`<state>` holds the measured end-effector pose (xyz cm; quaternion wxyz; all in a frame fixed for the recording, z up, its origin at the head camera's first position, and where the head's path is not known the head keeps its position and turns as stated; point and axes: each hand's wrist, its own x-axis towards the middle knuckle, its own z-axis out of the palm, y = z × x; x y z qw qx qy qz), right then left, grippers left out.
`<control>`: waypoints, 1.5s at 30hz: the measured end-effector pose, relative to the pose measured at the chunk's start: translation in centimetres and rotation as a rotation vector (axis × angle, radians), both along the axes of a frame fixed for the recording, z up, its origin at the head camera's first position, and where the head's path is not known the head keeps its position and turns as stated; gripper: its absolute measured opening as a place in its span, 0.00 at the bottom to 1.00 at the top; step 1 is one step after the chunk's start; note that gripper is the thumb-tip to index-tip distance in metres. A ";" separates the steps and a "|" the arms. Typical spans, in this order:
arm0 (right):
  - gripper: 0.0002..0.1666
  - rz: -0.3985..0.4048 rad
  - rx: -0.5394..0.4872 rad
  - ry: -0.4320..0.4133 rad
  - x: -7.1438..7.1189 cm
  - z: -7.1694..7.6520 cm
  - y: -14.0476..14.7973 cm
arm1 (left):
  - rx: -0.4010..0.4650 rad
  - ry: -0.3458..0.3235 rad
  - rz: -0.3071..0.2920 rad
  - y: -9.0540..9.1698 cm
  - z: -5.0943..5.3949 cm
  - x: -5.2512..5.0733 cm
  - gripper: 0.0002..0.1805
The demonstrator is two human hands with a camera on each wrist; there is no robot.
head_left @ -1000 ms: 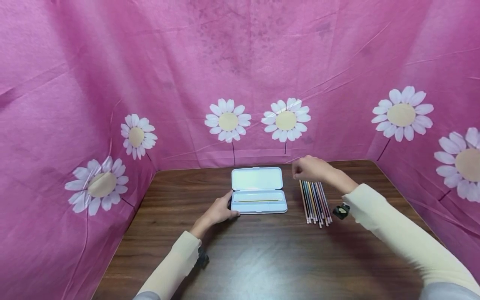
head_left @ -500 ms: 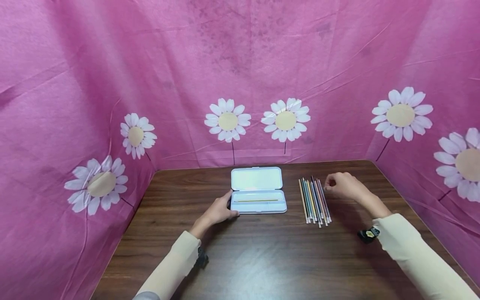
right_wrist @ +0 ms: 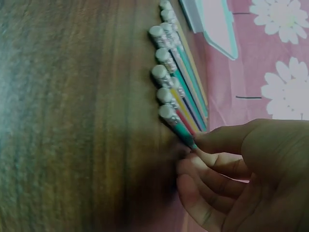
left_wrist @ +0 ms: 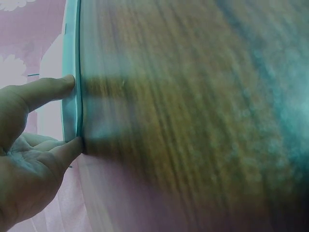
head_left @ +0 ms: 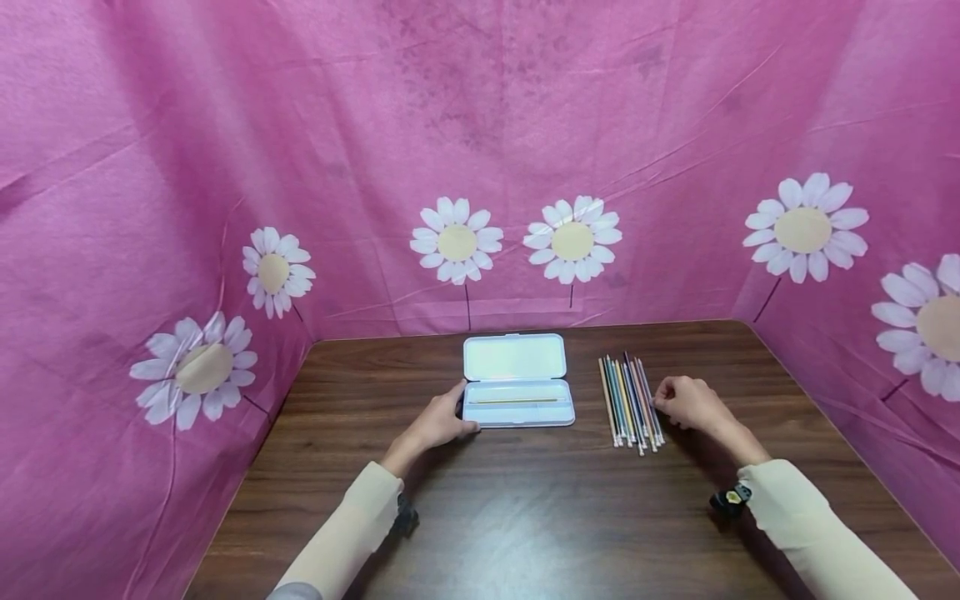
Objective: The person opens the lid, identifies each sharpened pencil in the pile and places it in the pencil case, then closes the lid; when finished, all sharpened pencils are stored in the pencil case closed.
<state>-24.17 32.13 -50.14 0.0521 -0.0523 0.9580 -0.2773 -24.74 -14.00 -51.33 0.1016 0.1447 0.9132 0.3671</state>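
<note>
The table [head_left: 517,521] is brown with a streaked wood grain. Near the middle of its far edge lies an open pale case [head_left: 513,416], lid [head_left: 514,359] toward that edge. Between the case and the right edge lie pencils [head_left: 630,404] side by side, white erasers [right_wrist: 167,112] toward the near edge.

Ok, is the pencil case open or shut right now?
Open: the pencil case has its lid swung back, and a yellow pencil shows inside.
</note>
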 end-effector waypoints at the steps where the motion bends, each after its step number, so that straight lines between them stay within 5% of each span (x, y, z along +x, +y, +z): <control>1: 0.11 -0.007 -0.001 -0.002 0.0 -0.1 0.0 | -0.001 0.000 0.000 0.0 0.0 0.0 0.54; 18: 0.18 -0.107 0.040 -0.048 -0.4 0.0 -0.5 | -0.002 0.010 -0.007 0.0 0.1 -0.1 0.54; 36: 0.21 -0.126 0.117 -0.072 -0.7 -0.1 -0.9 | -0.013 0.014 -0.003 -0.1 -0.1 -0.1 0.54; 45: 0.20 -0.108 0.104 -0.002 -0.9 0.2 -0.9 | -0.017 0.011 0.001 -0.1 -0.1 -0.1 0.54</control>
